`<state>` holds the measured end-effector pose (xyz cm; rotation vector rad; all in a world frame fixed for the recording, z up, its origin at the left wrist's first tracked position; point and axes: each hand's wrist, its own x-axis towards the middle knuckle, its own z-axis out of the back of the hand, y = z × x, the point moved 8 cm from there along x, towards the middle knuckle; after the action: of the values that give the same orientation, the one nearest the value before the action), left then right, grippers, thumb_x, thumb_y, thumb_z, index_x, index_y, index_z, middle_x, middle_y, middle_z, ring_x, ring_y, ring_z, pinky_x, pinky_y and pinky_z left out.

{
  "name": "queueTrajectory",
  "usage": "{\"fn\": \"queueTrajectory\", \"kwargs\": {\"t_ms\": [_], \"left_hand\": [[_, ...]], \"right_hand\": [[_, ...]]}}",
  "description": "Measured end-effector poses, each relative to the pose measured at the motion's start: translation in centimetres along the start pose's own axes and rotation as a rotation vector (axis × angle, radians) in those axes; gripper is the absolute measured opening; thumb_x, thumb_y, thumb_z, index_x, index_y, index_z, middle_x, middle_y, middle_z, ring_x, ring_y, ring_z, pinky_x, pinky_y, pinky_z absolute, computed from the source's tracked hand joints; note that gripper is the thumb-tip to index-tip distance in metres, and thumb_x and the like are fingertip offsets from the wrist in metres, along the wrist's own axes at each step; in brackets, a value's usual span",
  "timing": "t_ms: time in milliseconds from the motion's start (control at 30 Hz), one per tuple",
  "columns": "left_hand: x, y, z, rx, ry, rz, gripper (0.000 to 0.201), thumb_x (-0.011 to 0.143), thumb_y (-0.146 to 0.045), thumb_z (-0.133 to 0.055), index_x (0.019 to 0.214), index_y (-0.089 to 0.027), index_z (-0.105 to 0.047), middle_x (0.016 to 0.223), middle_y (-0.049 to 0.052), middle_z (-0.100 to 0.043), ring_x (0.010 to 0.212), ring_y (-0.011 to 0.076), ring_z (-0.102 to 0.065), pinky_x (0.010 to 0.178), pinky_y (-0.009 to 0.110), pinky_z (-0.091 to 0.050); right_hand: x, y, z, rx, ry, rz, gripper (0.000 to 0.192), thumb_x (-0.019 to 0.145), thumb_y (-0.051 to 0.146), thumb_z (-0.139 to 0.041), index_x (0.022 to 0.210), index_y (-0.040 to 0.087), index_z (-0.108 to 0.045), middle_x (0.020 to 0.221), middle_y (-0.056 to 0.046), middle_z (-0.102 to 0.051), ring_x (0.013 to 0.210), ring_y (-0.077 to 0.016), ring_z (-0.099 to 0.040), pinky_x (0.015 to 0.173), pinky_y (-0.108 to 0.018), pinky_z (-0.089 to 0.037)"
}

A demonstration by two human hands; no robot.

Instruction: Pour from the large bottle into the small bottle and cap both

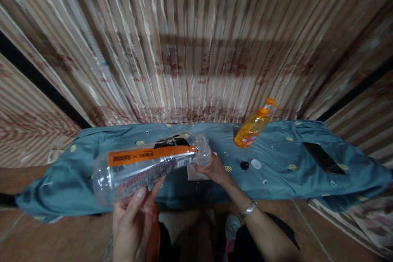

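A large clear plastic bottle (pixel 147 163) with an orange and silver label is held on its side above the cloth, its neck towards the right. My left hand (pixel 135 217) supports the body from below, thumb and fingers closed on its near side. At the neck end, my right hand (pixel 213 168) has its fingers closed against the bottle; its fingertips are partly hidden behind the clear plastic. Below the neck shows a white tissue-like piece (pixel 198 174), partly covered by the bottle and my right hand. I see no liquid inside the bottle.
A pump bottle (pixel 250 131) of orange liquid stands towards the back. Nearer are a small black round piece (pixel 245 165) and a white round piece (pixel 256 164). A dark phone-like slab (pixel 324 158) lies right on the blue patterned cloth (pixel 285 180). A pleated curtain (pixel 199 49) hangs behind.
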<state>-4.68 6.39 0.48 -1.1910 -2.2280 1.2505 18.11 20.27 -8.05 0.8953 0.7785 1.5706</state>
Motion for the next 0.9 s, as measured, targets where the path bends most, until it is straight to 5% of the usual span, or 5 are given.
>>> {"fn": "queueTrajectory", "kwargs": {"t_ms": [333, 533, 900], "left_hand": [[0.37, -0.19, -0.15, 0.017, 0.050, -0.002, 0.035, 0.052, -0.030, -0.092, 0.083, -0.020, -0.079, 0.083, 0.002, -0.075, 0.096, 0.0272, -0.069, 0.096, 0.057, -0.057], [0.49, -0.29, 0.17, -0.019, 0.087, -0.017, 0.026, 0.053, -0.024, -0.092, 0.074, -0.018, -0.077, 0.079, 0.001, -0.075, 0.088, 0.0239, -0.070, 0.094, 0.056, -0.059], [0.87, -0.42, -0.55, -0.020, 0.103, 0.024, 0.043, 0.054, -0.027, -0.094, 0.092, -0.021, -0.077, 0.096, 0.003, -0.078, 0.106, 0.0291, -0.070, 0.092, 0.049, -0.061]], "right_hand": [[-0.10, -0.22, -0.02, 0.027, -0.007, 0.021, 0.052, 0.068, 0.030, -0.075, 0.117, 0.021, -0.062, 0.101, -0.006, -0.077, 0.092, -0.0259, -0.074, 0.081, -0.036, -0.059], [-0.04, -0.18, -0.15, 0.031, 0.007, -0.001, 0.061, 0.067, 0.027, -0.075, 0.125, 0.021, -0.058, 0.102, -0.006, -0.077, 0.093, -0.0264, -0.073, 0.084, -0.039, -0.058], [0.00, -0.26, -0.21, -0.027, 0.013, -0.017, 0.062, 0.067, 0.025, -0.077, 0.126, 0.020, -0.058, 0.104, -0.006, -0.077, 0.096, -0.0281, -0.074, 0.085, -0.039, -0.058]]}}
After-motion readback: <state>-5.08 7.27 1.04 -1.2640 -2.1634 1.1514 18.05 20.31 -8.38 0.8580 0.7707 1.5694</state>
